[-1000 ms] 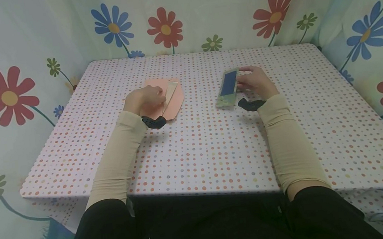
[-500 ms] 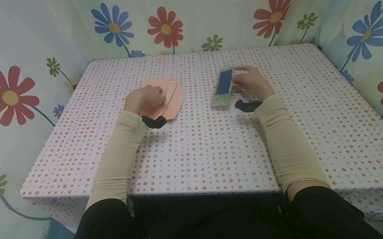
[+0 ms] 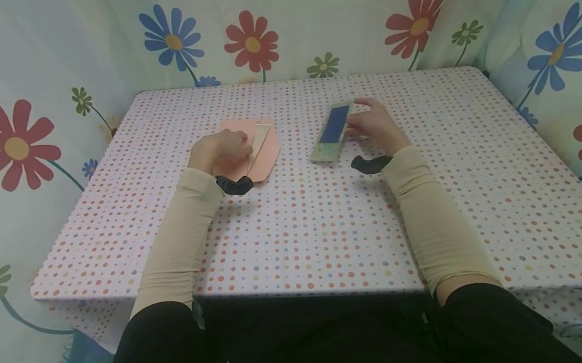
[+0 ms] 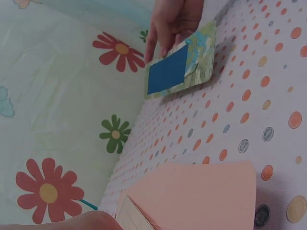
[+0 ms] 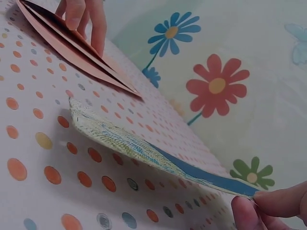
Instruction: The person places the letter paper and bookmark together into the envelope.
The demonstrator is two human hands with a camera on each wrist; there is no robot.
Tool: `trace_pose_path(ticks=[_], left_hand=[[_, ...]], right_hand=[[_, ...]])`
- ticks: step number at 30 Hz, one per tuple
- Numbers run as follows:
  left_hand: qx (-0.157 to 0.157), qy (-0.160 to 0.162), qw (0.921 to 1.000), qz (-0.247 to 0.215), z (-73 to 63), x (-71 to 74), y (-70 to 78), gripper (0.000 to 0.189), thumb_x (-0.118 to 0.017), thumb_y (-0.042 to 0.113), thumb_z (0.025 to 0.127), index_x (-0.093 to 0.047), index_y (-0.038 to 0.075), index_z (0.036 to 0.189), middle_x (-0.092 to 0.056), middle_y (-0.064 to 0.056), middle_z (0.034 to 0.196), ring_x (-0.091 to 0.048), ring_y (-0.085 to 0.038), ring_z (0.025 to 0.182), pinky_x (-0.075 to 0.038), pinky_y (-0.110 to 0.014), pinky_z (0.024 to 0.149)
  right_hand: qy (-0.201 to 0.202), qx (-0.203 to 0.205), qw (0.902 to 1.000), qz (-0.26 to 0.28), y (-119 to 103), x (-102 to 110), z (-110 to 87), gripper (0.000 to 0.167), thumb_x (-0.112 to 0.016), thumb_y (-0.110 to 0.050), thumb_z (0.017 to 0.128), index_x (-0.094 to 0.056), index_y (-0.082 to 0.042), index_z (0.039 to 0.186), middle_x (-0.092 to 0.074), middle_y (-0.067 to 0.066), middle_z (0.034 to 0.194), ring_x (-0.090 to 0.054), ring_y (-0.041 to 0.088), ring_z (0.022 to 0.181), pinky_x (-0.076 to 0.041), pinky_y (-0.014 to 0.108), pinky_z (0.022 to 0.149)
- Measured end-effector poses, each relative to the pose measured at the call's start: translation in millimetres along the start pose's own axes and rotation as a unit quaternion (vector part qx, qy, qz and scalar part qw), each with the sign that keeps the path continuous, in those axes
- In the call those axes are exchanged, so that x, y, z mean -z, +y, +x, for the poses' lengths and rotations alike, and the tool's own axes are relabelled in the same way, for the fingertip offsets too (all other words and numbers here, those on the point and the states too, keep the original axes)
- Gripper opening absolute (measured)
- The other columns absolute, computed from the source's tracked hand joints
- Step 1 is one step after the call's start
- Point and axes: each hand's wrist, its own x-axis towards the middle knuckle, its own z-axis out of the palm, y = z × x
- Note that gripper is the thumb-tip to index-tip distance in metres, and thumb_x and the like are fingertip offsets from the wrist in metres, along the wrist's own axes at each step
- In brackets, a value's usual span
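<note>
My left hand [image 3: 220, 149] pinches the edge of a pink paper envelope [image 3: 269, 160] lying left of centre. The right wrist view shows the envelope [image 5: 62, 55] parted into layers with a dark gap between, and left fingers [image 5: 86, 24] bent over its upper layer. A cream inner strip lies along the opening. My right hand [image 3: 378, 128] grips a flat card [image 3: 326, 151] by its far right edge, thumb and fingers pinching it. The card [image 5: 120, 139] is greenish and patterned, with a plain blue rectangle, and is held tilted above the table, to the right of the envelope.
A white cloth with coloured dots covers the table [image 3: 297, 234]. Behind and at the sides hangs a curtain [image 3: 336, 14] printed with large flowers. Both wrists carry small black mounts [image 3: 372, 164] over beige sleeves.
My right hand has carried the card leftward, closer to the envelope, and the card has turned so its near end points more to the left. My left hand and the envelope have stayed put.
</note>
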Motion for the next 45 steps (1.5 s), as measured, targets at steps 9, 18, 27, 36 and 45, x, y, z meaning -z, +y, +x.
trace_pose_path(ticks=[9,18,27,36,45], left_hand=[[-0.007,-0.004,1.0,0.0,3.1,0.2,-0.6,0.061,-0.031,0.035,0.095,-0.018,0.02,0.152,-0.017,-0.01,0.158,-0.021,-0.025,0.143,-0.021,-0.046,0.116],[0.002,-0.005,1.0,-0.006,4.6,-0.2,-0.7,0.061,-0.033,0.036,0.094,-0.02,0.02,0.152,-0.019,-0.009,0.158,-0.025,-0.023,0.139,-0.023,-0.046,0.115],[0.007,-0.012,0.9999,-0.009,3.6,0.0,-0.3,0.062,-0.033,0.037,0.095,-0.017,0.021,0.153,-0.018,-0.007,0.159,-0.025,-0.022,0.141,-0.022,-0.045,0.116],[0.009,-0.011,0.9998,-0.014,3.4,0.1,-0.8,0.062,-0.033,0.038,0.095,-0.017,0.023,0.153,-0.018,-0.005,0.159,-0.023,-0.022,0.142,-0.022,-0.046,0.116],[0.009,-0.011,0.9997,-0.019,1.6,-0.2,0.3,0.063,-0.034,0.037,0.095,-0.015,0.023,0.154,-0.015,-0.008,0.159,-0.022,-0.023,0.142,-0.021,-0.046,0.116]], right_hand=[[0.009,-0.002,0.9997,-0.022,1,-11,-0.9,0.069,-0.052,-0.005,0.095,-0.019,-0.026,0.151,-0.051,0.006,0.114,-0.064,0.007,0.079,-0.052,0.027,0.089],[0.007,0.005,0.9987,-0.05,3,-22,-1.8,0.068,-0.052,-0.008,0.096,-0.019,-0.028,0.151,-0.049,0.014,0.133,-0.063,0.007,0.085,-0.052,0.022,0.085],[0.004,0.011,0.9989,-0.046,3,-35,2.8,0.07,-0.054,-0.006,0.094,-0.019,-0.025,0.152,-0.05,0.012,0.127,-0.063,0.009,0.081,-0.054,0.024,0.084],[0.003,0.01,0.9998,-0.02,3,-46,1.8,0.069,-0.054,-0.004,0.094,-0.019,-0.024,0.151,-0.05,0.011,0.123,-0.062,0.012,0.085,-0.054,0.025,0.086],[-0.002,0.019,0.9998,-0.006,3,-54,0.8,0.07,-0.054,-0.004,0.094,-0.016,-0.022,0.151,-0.052,0.009,0.117,-0.064,0.009,0.077,-0.053,0.026,0.087]])
